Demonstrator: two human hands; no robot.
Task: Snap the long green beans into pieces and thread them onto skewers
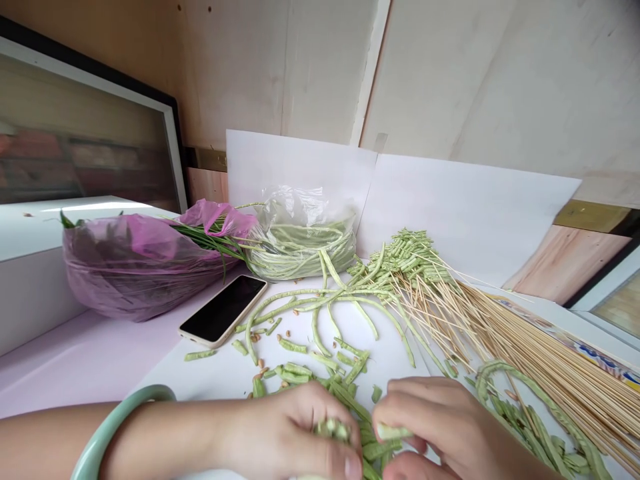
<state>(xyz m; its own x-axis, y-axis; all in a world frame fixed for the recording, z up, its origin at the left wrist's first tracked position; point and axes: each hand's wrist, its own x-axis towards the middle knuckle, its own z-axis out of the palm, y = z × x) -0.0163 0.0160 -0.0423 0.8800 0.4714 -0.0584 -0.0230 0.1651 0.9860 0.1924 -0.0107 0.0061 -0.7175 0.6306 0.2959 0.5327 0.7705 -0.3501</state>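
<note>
My left hand point(305, 430), a pale green bangle point(120, 427) on its wrist, is closed around a bunch of cut green bean pieces point(333, 429). Just to its right, my right hand point(440, 427) pinches one short green bean piece point(393, 432) between thumb and fingers. Under and between both hands lies a loose pile of cut bean pieces point(350, 393) on white paper. Whole long beans point(320, 300) stretch across the paper beyond the hands. The lower parts of both hands run out of the frame.
A black-screened phone point(225, 310) lies left of the beans. Behind it stand a purple bag of greens point(145, 267) and a clear bag of long beans point(305, 250). On the right, bamboo skewers point(530, 340) lie bundled, many threaded with bean pieces point(405, 257). More beans point(550, 427) lie below them.
</note>
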